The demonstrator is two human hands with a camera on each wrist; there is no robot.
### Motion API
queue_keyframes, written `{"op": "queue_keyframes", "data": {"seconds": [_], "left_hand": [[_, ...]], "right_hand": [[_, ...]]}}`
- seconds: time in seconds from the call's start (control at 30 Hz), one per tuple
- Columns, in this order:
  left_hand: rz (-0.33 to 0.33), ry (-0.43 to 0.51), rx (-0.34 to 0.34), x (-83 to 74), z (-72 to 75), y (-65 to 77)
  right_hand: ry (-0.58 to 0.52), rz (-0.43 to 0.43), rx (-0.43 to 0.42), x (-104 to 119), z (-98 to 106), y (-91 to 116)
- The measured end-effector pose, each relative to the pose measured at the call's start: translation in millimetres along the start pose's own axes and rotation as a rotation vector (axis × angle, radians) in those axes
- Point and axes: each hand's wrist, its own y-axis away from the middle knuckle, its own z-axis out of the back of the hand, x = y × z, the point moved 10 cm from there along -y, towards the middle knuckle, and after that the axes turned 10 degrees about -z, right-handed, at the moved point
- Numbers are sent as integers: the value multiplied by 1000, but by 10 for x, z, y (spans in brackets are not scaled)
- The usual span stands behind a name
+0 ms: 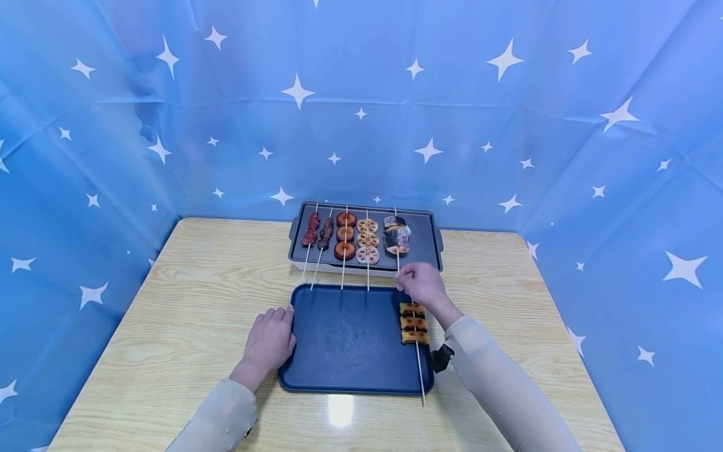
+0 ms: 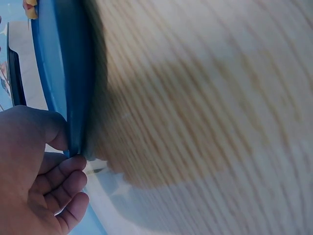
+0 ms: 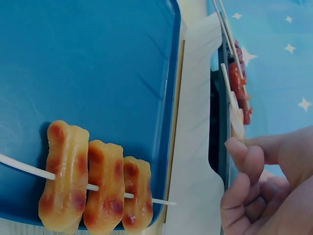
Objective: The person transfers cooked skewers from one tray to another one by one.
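Note:
My left hand (image 1: 270,339) grips the left edge of a dark blue tray (image 1: 344,342), thumb and fingers on either side of its rim in the left wrist view. My right hand (image 1: 422,282) pinches the lower end of the stick of a fish skewer (image 1: 397,237), which lies on the right part of a grill plate (image 1: 422,242). The fingertips hide the stick's end. Below that hand, a skewer of three browned yellow pieces (image 3: 102,186) lies along the tray's right side, its stick reaching past the front rim.
Left of the fish on the grill plate are a lotus root skewer (image 1: 368,242), a skewer of round brown slices (image 1: 346,233), a dark meat skewer (image 1: 326,232) and a red meat skewer (image 1: 311,229). Their sticks overhang the front edge. A starred blue curtain (image 1: 361,157) surrounds the wooden table (image 1: 186,301).

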Motion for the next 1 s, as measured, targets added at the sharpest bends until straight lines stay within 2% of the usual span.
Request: {"op": "queue_keyframes", "data": {"seconds": [0.23,0.63,0.87,1.0], "left_hand": [[-2,-2,0,-7,10,-9],[2,8,8,-11,17,-10],[5,10,14,-11,18,-4],[1,5,8,-15,31,-7]], "right_hand": [[-64,22,12,21,43,65],[12,98,17,36,96,226],[-7,113,43,-52,129,361],[19,121,44,-118,149,437]]}}
